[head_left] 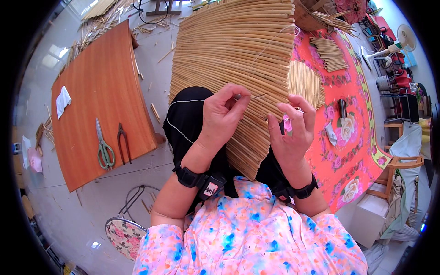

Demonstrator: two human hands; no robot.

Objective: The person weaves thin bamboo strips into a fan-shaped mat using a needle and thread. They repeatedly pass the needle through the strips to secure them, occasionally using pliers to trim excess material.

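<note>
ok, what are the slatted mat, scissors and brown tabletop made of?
Slatted mat: probably dried reed or similar stems, unpainted; tan, slim, rounded, slightly irregular rods.
Scissors: likely steel blades, silvery; smooth green handles, perhaps plastic.
Brown tabletop: wood or wood-look laminate, cannot tell; smooth, slight sheen.

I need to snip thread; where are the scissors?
In the head view, the green-handled scissors lie at left on the brown wooden surface, just left of the pliers.
</note>
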